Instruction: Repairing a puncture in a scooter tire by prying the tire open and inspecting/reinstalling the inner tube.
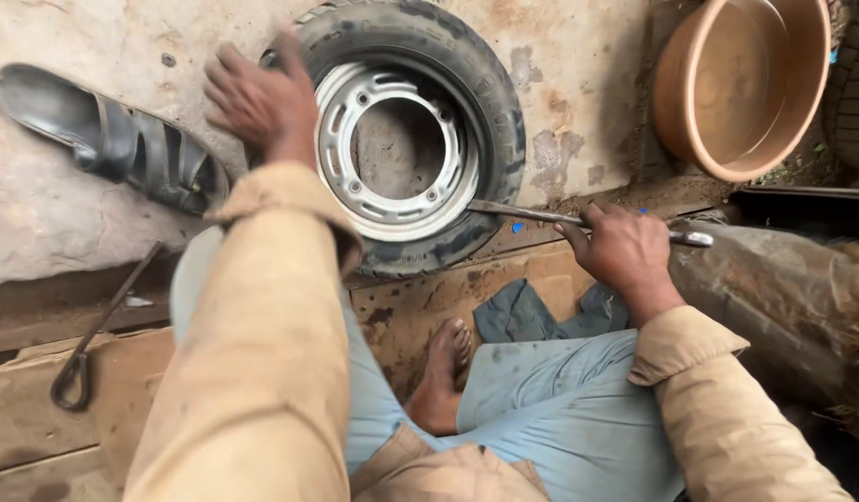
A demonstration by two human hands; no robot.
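Observation:
A small black tyre (485, 88) on a silver wheel rim (355, 102) lies flat on the concrete floor. My left hand (257, 98) rests on the tyre's left edge, fingers spread and blurred. My right hand (625, 251) grips a long metal tyre lever (522, 213) whose tip is wedged between the rim and the tyre at the lower right. I sit with one bare foot (445, 367) tucked under me, in tan sleeves and light blue trousers.
A black sandal (123, 139) lies at the left. A brown plastic basin (741, 84) stands at the upper right beside another tyre (855, 88). A thin metal hook tool (99, 325) lies on wooden boards at the lower left. A dark cloth (527, 314) lies near my knee.

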